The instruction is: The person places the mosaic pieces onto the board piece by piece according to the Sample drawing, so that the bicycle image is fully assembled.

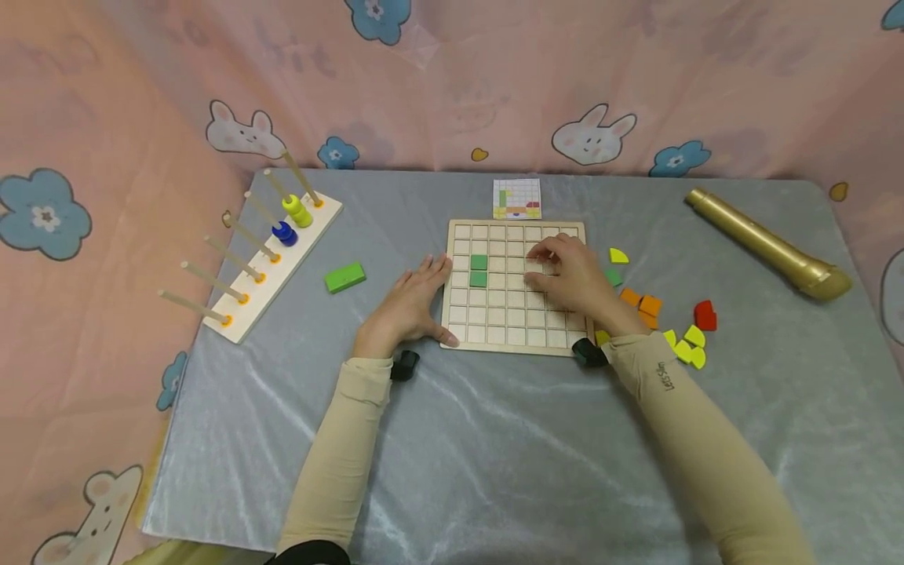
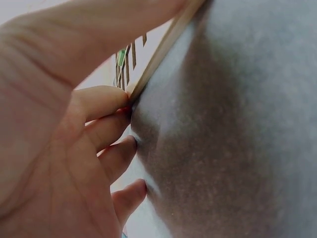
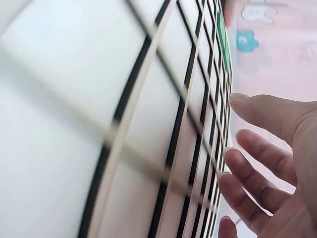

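A wooden grid board (image 1: pixel 505 314) lies flat on the table, with two green square tiles (image 1: pixel 479 270) in its left part, one above the other. My left hand (image 1: pixel 406 306) rests at the board's left side, thumb by the lower left corner and fingers spread along the edge. In the left wrist view the index fingertip touches the board's wooden rim (image 2: pixel 163 47). Over the board's right half hovers my right hand (image 1: pixel 572 275), thumb and fingers apart. The right wrist view shows nothing between its loosely bent fingers (image 3: pixel 247 196), which are close above the grid cells.
A small pattern card (image 1: pixel 517 198) lies behind the board. To the right are orange pieces (image 1: pixel 650 306), red pieces (image 1: pixel 705 315), yellow pieces (image 1: pixel 695 336) and a gold tube-like object (image 1: pixel 766 242). A green block (image 1: pixel 345 278) and a peg stand (image 1: pixel 271 278) with rings stand left.
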`<action>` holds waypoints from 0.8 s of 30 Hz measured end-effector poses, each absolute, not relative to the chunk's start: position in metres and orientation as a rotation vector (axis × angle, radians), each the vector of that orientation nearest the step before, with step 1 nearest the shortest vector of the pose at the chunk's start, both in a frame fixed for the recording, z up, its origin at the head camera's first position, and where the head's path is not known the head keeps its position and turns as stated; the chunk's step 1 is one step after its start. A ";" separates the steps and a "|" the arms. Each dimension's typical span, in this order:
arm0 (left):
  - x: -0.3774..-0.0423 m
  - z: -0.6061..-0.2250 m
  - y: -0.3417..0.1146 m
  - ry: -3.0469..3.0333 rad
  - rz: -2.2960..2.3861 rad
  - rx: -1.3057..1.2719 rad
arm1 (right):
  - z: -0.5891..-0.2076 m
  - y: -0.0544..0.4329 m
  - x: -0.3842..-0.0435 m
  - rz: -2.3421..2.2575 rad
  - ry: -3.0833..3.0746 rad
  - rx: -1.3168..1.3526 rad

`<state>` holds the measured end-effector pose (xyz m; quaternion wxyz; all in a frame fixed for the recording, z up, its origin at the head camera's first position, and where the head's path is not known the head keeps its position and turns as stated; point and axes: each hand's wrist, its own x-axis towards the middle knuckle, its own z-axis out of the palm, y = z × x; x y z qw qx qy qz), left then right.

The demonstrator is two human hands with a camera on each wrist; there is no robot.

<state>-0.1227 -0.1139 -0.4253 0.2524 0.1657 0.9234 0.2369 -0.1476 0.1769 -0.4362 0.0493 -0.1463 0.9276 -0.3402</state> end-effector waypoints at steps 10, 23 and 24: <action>-0.122 -0.425 -0.114 2.513 0.658 0.448 | -0.435 0.213 -0.138 -1.038 2.836 -0.312; -0.120 -0.424 -0.113 2.509 0.662 0.452 | -0.435 0.250 -0.127 -1.024 2.918 -0.254; -0.120 -0.424 -0.113 2.509 0.663 0.450 | -0.435 0.252 -0.126 -1.029 2.914 -0.251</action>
